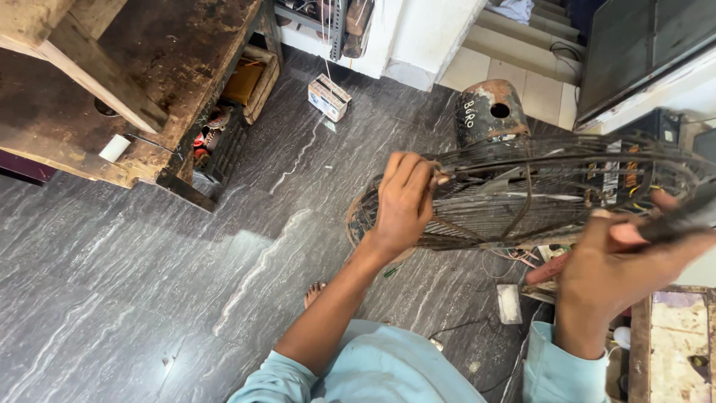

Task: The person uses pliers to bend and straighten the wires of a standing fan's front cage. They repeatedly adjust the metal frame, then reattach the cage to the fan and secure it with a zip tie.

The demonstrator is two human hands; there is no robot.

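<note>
Right hand (611,272) grip clenched on dark tool (682,216); left hand (403,201) grasping fan cage (522,198) rim

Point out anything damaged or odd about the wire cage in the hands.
The wire fan guard looks rusty and dark with grime, its wires uneven. The left hand grips its rim; the right hand holds a dark tool at its other side. Behind it, a rusted metal drum shows patchy, worn paint.
</note>
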